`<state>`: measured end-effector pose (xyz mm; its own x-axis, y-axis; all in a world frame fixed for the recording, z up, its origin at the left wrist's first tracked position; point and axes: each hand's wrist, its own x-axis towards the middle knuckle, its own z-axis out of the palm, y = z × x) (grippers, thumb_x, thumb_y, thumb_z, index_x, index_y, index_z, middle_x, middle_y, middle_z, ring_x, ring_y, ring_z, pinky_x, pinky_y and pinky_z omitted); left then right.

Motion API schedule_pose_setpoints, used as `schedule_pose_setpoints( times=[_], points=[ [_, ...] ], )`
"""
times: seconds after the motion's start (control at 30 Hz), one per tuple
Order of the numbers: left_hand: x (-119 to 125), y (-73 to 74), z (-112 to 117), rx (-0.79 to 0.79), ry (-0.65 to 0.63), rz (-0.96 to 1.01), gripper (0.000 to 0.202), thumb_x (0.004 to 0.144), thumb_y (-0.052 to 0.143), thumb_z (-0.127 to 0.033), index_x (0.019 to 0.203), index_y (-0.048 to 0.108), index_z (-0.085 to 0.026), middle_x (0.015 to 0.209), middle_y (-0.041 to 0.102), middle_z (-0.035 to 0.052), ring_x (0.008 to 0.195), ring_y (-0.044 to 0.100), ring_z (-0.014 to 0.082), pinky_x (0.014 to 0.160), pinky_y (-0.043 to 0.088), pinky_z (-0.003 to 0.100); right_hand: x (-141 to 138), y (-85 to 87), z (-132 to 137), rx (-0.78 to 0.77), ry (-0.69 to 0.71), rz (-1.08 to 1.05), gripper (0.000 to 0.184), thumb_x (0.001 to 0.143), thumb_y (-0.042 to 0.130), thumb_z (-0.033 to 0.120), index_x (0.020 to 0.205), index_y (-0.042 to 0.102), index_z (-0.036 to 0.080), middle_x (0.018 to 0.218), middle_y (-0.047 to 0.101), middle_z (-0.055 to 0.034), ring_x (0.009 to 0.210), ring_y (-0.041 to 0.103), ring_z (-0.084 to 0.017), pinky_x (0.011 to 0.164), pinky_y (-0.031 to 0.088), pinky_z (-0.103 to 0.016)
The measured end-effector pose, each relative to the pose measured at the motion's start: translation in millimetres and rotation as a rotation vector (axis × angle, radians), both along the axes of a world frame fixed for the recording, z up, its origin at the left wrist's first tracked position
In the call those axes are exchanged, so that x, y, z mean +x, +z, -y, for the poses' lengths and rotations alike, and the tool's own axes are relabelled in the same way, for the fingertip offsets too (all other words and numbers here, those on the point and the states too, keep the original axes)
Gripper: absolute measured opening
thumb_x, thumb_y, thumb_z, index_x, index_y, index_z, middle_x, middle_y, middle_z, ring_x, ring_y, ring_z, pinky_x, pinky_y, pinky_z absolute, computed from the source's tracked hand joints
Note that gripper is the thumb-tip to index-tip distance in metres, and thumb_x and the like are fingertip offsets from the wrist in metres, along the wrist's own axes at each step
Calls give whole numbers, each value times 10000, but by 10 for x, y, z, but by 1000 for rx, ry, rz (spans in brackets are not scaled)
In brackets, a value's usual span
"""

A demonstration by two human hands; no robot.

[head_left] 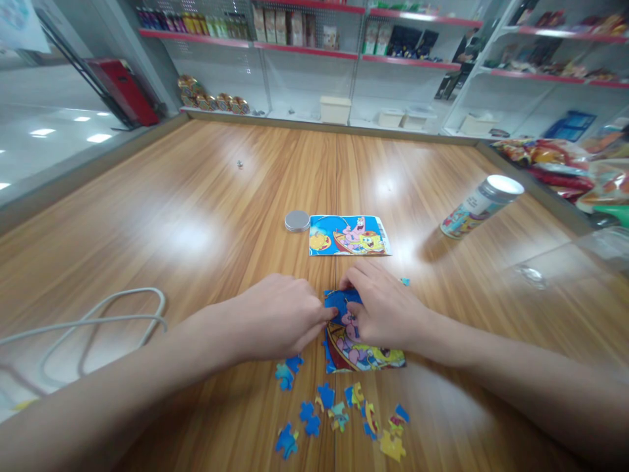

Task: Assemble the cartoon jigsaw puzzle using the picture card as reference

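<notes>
A partly assembled jigsaw puzzle (339,341), blue with pink and yellow cartoon figures, lies on the table in front of me. My left hand (282,314) is closed at its left side, the index fingertip pressing on the blue part; whatever its curled fingers may hold is hidden. From the right, my right hand (386,301) covers the upper right of the puzzle, thumb and fingers bent down onto it. Loose puzzle pieces (310,419), several of them blue and yellow, are scattered nearer to me. Just beyond the hands lies a picture card (351,236) with the same cartoon scene.
A round metal lid (297,221) touches the card's left side. A printed cardboard tube (479,206) stands at the right. At left, a pale cable (122,319) loops over the wooden table (196,190). Snack bags (550,160) and stocked shelves (304,49) lie beyond.
</notes>
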<state>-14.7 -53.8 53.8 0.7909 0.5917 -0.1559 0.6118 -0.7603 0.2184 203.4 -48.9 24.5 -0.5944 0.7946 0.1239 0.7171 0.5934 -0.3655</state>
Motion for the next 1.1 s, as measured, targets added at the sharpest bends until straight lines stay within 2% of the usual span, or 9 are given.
schedule_pose_setpoints(
  times=[0.07, 0.13, 0.23, 0.4, 0.53, 0.73, 0.83, 0.97, 1.1],
  points=[
    [-4, -61, -73, 37, 38, 54, 247, 962, 501, -247, 914, 741, -213, 828, 734, 54, 733, 696, 212, 611, 484, 311, 2, 6, -5, -15, 5, 9, 245, 679, 621, 155, 921, 580, 150, 943, 589, -91, 863, 516, -216, 704, 389, -312],
    [-9, -150, -147, 86, 142, 143, 249, 990, 496, -279, 1033, 730, -205, 968, 750, 61, 868, 708, 222, 692, 518, 329, 2, 20, 2, -19, 12, 13, 265, 689, 608, 144, 954, 593, 141, 957, 595, -99, 889, 525, -224, 727, 403, -316],
    [-23, -278, -224, 63, 197, 218, 248, 994, 529, -305, 1133, 715, -219, 1034, 745, 51, 960, 695, 217, 794, 534, 344, 6, 44, 40, 24, -15, 28, 265, 705, 602, 142, 969, 608, 128, 950, 603, -106, 892, 531, -233, 743, 406, -331],
    [-25, -340, -219, 33, 212, 285, 253, 1002, 525, -281, 1120, 743, -230, 987, 730, 46, 888, 675, 175, 779, 524, 309, 24, 42, 125, 109, -36, 90, 88, 814, 592, 168, 853, 666, 137, 870, 621, -102, 840, 534, -230, 724, 386, -349],
    [22, -318, -163, 35, 215, 263, 259, 1002, 525, -307, 1045, 763, -215, 895, 708, 49, 803, 658, 169, 696, 497, 294, 41, 31, 108, 56, -22, 113, 195, 887, 588, 190, 727, 697, 162, 754, 631, -69, 742, 535, -195, 669, 355, -340],
    [102, -302, -118, -11, 267, 269, 197, 975, 564, -298, 1007, 732, -201, 935, 712, 39, 841, 661, 172, 727, 496, 297, 36, 97, 13, -59, -54, 163, 197, 862, 677, 223, 675, 715, 179, 673, 657, -47, 641, 539, -166, 608, 314, -328],
    [129, -294, -123, -56, 334, 263, 159, 945, 592, -289, 1009, 713, -207, 937, 719, 29, 815, 656, 166, 694, 481, 285, 16, 132, 10, -66, -75, 206, 181, 857, 691, 227, 688, 720, 169, 677, 674, -64, 633, 554, -175, 589, 299, -328],
    [148, -306, -140, -124, 427, 267, 148, 920, 594, -298, 967, 699, -204, 825, 703, 17, 709, 627, 153, 605, 436, 259, -2, 135, 16, -71, -85, 232, 217, 862, 700, 260, 666, 711, 169, 682, 684, -79, 646, 573, -193, 579, 287, -330],
    [148, -329, -148, -199, 462, 328, 121, 902, 598, -268, 960, 676, -195, 851, 698, 20, 747, 631, 157, 639, 466, 264, -6, 124, 18, -70, -74, 213, 186, 861, 703, 229, 683, 715, 177, 685, 679, -73, 669, 587, -194, 590, 309, -323]
  ],
)
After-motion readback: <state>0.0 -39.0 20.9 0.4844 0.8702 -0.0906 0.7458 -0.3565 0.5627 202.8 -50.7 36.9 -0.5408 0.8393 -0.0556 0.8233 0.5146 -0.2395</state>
